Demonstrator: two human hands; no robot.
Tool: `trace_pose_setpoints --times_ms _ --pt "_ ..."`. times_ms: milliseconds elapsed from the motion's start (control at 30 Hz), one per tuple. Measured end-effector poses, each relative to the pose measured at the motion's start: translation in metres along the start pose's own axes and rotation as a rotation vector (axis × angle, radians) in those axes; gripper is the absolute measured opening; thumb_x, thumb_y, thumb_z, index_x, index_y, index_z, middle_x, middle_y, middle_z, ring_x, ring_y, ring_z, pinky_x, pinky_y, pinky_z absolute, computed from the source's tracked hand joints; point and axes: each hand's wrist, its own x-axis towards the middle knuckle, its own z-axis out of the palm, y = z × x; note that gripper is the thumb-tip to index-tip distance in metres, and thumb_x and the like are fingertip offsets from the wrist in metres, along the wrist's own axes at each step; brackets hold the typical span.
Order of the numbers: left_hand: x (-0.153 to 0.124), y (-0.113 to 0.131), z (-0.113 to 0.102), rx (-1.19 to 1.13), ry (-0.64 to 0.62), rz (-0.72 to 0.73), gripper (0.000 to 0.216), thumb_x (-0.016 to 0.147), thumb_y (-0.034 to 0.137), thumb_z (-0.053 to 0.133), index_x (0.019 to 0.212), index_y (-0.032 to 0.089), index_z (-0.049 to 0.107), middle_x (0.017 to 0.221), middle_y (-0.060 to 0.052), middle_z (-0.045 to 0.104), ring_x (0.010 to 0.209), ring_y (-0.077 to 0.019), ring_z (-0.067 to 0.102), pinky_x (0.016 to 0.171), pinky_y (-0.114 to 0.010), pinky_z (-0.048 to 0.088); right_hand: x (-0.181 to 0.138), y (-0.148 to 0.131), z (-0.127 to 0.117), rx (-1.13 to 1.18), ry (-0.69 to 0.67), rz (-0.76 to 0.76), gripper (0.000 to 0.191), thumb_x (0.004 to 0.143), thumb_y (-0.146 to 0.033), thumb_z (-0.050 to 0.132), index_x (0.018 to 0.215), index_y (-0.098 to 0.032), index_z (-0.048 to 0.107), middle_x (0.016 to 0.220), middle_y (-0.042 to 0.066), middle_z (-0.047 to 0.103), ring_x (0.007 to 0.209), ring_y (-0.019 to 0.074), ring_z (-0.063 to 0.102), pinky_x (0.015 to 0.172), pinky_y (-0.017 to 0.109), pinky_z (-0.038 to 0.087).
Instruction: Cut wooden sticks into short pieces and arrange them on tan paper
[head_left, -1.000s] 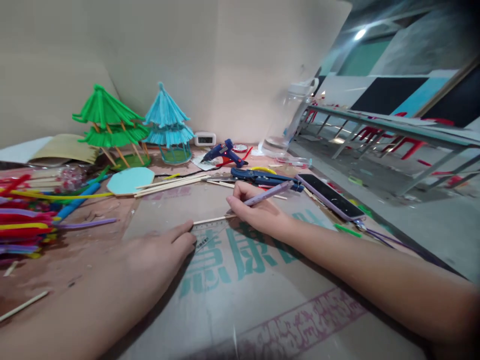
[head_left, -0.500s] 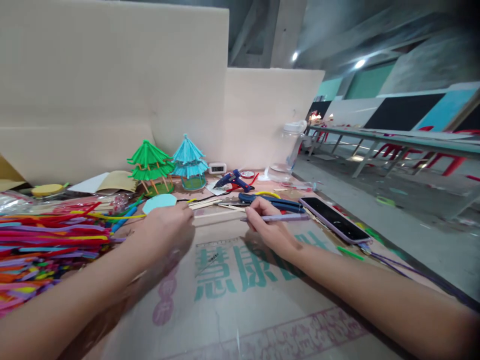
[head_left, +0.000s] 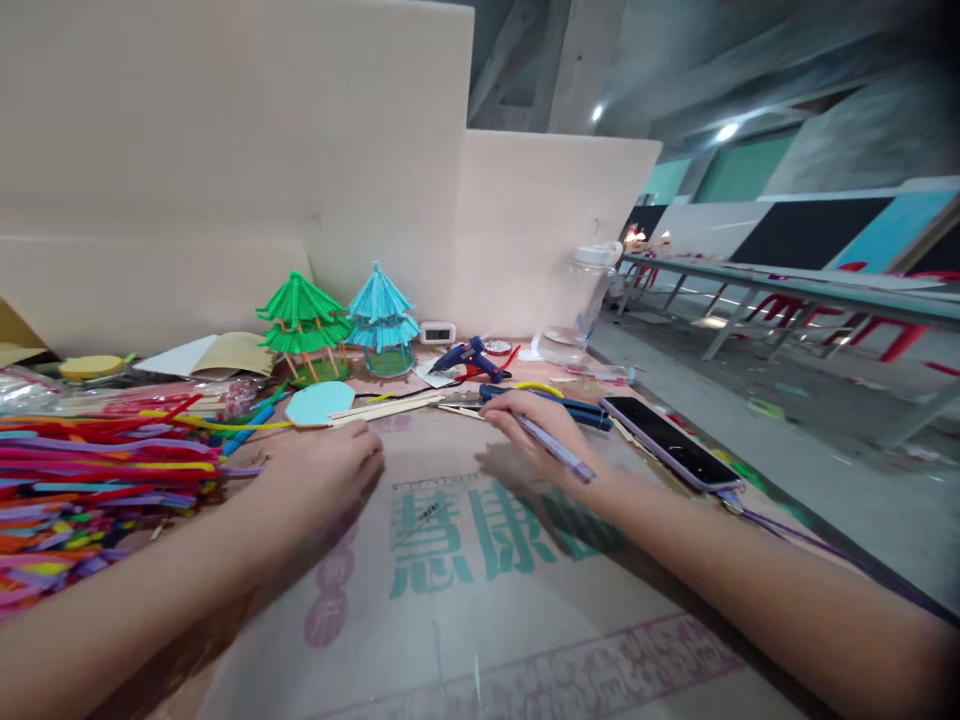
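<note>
Tall cardboard panels [head_left: 225, 170] wall off the far edge of the worktop. To the right, a grey concrete floor [head_left: 787, 400] runs past a long table [head_left: 787, 285] with red chairs [head_left: 885, 335]; ceiling lamps [head_left: 726, 131] glow.

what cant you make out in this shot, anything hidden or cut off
- Head view: tip of the purple pen is covered by the right hand.
- Head view: whatever the left hand holds, if anything, is hidden under its curled fingers.
- Head view: digits on the small white clock are too small to read.
- Head view: the multicoloured pipe-cleaner pile is cut off by the left edge.
</note>
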Motion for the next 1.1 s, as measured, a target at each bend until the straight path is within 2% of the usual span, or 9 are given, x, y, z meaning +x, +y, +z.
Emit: trace_pose_setpoints --times_ms 100,167,267,500,600,700,867,1000,1100 --pt "-0.012 0.029 0.001 0.011 -0.044 0.029 0.025 0.104 0.029 0.051 0.100 0.020 0.074 0.101 -0.004 0.072 0.093 -0.0208 0.069 0.087 -0.036 0.056 0.003 0.006 -0.007 -0.336 -0.100 -0.058 0.021 0.102 -0.025 0.053 0.096 -0.017 0.072 0.099 0.012 0.071 0.092 0.0261 0.065 0.082 0.036 0.047" --pt "-0.019 0.046 0.000 0.067 -0.083 0.051 0.031 0.106 0.026 0.043 0.103 0.022 0.074 0.103 -0.004 0.073 0.087 -0.0189 0.069 0.079 -0.032 0.054 0.001 0.011 -0.007 -0.519 -0.185 -0.059 0.020 0.102 -0.022 0.054 0.103 -0.015 0.073 0.104 0.015 0.070 0.098 0.0294 0.063 0.086 0.039 0.045" --pt "-0.023 0.057 0.001 0.129 -0.103 0.090 0.033 0.107 0.025 0.040 0.108 0.023 0.073 0.110 -0.004 0.074 0.084 -0.0182 0.070 0.072 -0.031 0.052 -0.001 0.018 -0.002 -0.613 -0.243 -0.024 0.019 0.100 -0.022 0.060 0.108 -0.010 0.073 0.106 0.020 0.069 0.101 0.0340 0.062 0.088 0.043 0.044" --pt "-0.026 0.051 0.011 0.196 -0.021 0.164 0.039 0.109 0.032 0.036 0.110 0.020 0.073 0.112 -0.006 0.074 0.078 -0.0193 0.073 0.064 -0.032 0.053 -0.001 0.024 0.006 -0.564 -0.277 0.011 0.017 0.102 -0.021 0.058 0.098 -0.014 0.073 0.098 0.012 0.071 0.096 0.0282 0.064 0.087 0.037 0.045" --pt "-0.029 0.054 0.011 0.201 0.019 0.188 0.042 0.108 0.038 0.037 0.116 0.019 0.074 0.117 -0.009 0.075 0.078 -0.0218 0.075 0.065 -0.035 0.056 -0.001 0.027 0.007 -0.536 -0.267 0.018 0.016 0.102 -0.020 0.058 0.105 -0.013 0.072 0.103 0.014 0.071 0.099 0.0283 0.064 0.088 0.037 0.045" --pt "-0.030 0.056 0.011 0.227 0.050 0.160 0.042 0.107 0.033 0.038 0.120 0.016 0.073 0.118 -0.012 0.075 0.074 -0.0234 0.075 0.063 -0.038 0.058 -0.001 0.031 0.007 -0.517 -0.249 0.030 0.016 0.101 -0.018 0.057 0.104 -0.013 0.072 0.102 0.015 0.071 0.097 0.0296 0.063 0.087 0.039 0.045" --pt "-0.032 0.054 0.017 0.290 0.078 0.142 0.036 0.105 0.028 0.044 0.119 0.016 0.074 0.117 -0.012 0.077 0.076 -0.0260 0.076 0.060 -0.039 0.059 -0.002 0.033 0.011 -0.377 -0.276 -0.015 0.010 0.097 -0.025 0.067 0.093 -0.017 0.071 0.094 0.009 0.071 0.092 0.0264 0.062 0.085 0.037 0.047" --pt "-0.038 0.059 0.019 0.355 0.034 0.149 0.031 0.102 0.024 0.049 0.120 0.017 0.073 0.118 -0.014 0.077 0.078 -0.0271 0.076 0.060 -0.038 0.059 -0.007 0.024 0.017 -0.207 -0.294 -0.093 0.011 0.098 -0.024 0.065 0.092 -0.017 0.070 0.091 0.009 0.071 0.088 0.0242 0.062 0.083 0.036 0.046" --pt "-0.042 0.067 0.013 0.384 -0.053 0.138 0.037 0.094 0.009 0.052 0.125 0.019 0.071 0.125 -0.016 0.074 0.083 -0.0284 0.075 0.064 -0.039 0.060 -0.011 0.015 0.021 -0.135 -0.312 -0.149 0.014 0.100 -0.024 0.063 0.092 -0.016 0.072 0.090 0.009 0.069 0.086 0.0225 0.062 0.081 0.034 0.047"
